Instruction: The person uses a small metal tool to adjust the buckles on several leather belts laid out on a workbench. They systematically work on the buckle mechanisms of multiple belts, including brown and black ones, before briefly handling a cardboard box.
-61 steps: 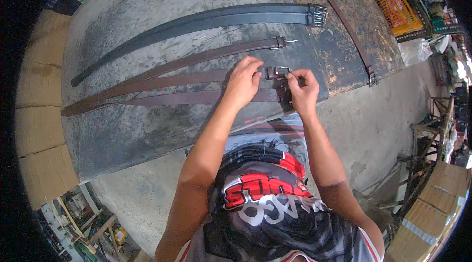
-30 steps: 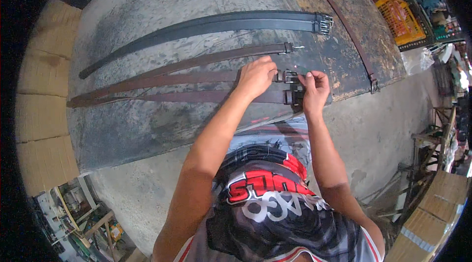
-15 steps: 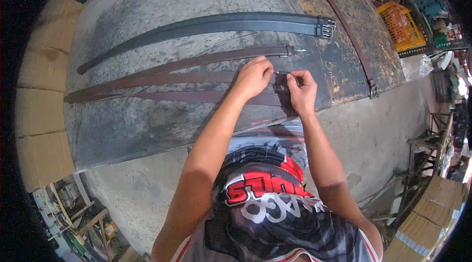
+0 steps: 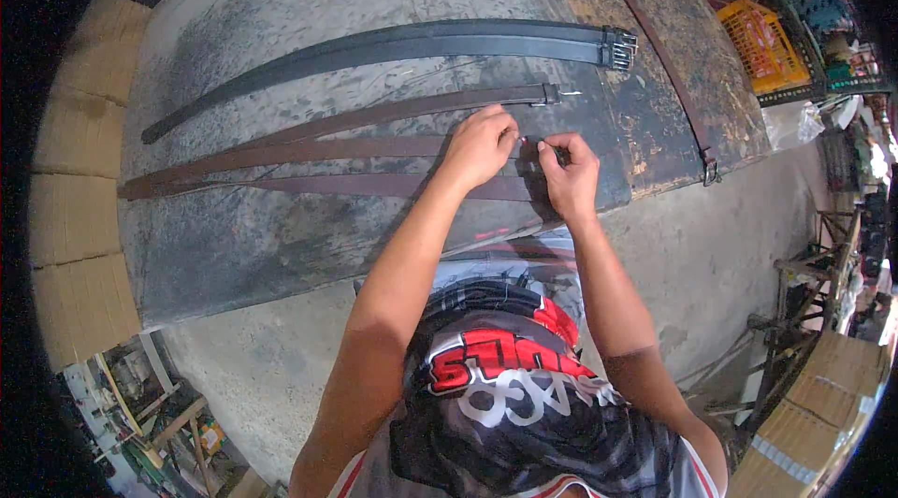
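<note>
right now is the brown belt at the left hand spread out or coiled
Spread out: the brown belt runs lengthwise along the table to the left hand.

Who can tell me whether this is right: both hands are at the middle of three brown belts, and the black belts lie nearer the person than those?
No: the head view shows the black belts beyond the three brown belts, not nearer. The left hand and right hand are indeed at the middle belt.

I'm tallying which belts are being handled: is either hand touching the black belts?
No, the left hand and right hand are at the right end of the middle brown belt, apart from the black belts.
</note>
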